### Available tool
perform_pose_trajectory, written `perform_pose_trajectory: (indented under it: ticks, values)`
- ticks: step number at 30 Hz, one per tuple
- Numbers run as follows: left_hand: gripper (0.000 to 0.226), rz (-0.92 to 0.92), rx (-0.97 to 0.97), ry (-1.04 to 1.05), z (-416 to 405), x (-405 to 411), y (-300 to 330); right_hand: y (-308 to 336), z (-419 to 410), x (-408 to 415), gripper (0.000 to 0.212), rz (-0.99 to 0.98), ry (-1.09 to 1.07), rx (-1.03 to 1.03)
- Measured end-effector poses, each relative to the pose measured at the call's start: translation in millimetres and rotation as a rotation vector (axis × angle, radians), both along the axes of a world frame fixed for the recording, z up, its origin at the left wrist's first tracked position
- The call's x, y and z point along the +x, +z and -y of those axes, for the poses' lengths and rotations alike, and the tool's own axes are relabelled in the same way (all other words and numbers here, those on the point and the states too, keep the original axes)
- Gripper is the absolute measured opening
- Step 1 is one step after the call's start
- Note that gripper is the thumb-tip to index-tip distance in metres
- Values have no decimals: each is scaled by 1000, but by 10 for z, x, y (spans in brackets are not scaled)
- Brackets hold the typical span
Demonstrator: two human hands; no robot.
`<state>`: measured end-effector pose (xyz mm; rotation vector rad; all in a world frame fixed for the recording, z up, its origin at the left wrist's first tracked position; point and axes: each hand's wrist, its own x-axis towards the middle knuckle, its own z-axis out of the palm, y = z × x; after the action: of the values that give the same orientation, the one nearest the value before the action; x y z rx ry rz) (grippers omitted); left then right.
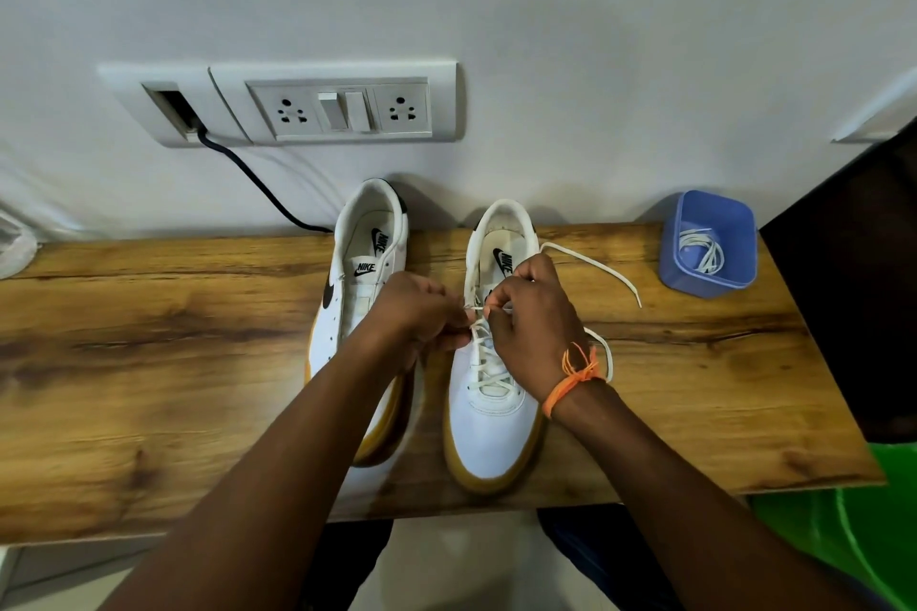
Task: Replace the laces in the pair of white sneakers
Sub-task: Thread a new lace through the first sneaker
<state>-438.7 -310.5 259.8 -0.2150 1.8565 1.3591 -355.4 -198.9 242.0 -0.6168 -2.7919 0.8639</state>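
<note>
Right hand (pixel 533 327) and blurred left hand (pixel 414 313), seemingly both pinching flat white lace (pixel 593 263) over smooth leather sneaker (pixel 491 417).

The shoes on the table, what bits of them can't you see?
- Head view: the left hand and its arm cover the left sneaker's eyelets and toe.
- Head view: the right hand hides the upper eyelets of the right sneaker.
- Head view: the lace between the fingertips is blurred.

- Two white gum-soled sneakers stand side by side mid-worktop, heels toward the back edge: unlaced sneaker (pixel 357 308) left, part-laced sneaker (pixel 489 412) right.
- Blue square plastic tub (pixel 707 246) near the wooden worktop's (pixel 149 362) back right corner, holding white laces (pixel 700 249).
</note>
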Motion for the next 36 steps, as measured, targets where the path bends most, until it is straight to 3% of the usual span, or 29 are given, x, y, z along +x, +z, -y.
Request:
perform_pose_trajectory:
  ticks: [5, 9, 16, 18, 23, 25, 29, 32, 36]
  values:
    - [7, -40, 10, -32, 17, 0, -32, -22, 0, -27, 6, 16, 28, -12]
    - [14, -35, 24, -82, 81, -64, -50, -42, -31, -42, 4, 5, 25, -37]
    - [10, -248, -94, -117, 87, -108, -15, -75, -214, -82, 7, 29, 123, -91]
    - [13, -304, -102, -41, 151, -198, 34, -63, -336, -84, 13, 2, 176, -102]
    - [19, -479, 70, 437, 358, -452, 93, 18, -539, -77, 32, -16, 86, -255]
    - [22, -555, 77, 482, 357, -457, 109, 34, -545, -85, 36, 4, 50, -321]
    - [17, -598, -43, 150, 220, -285, 137, 59, -566, -89, 39, -49, -18, -441]
    - [30, -569, -151, -71, 141, -141, 74, 72, -608, -92, 39, -79, -26, -459]
    - [49, -264, -189, -185, 78, -5, -4, 32, -605, -71, 38, -78, 38, -335]
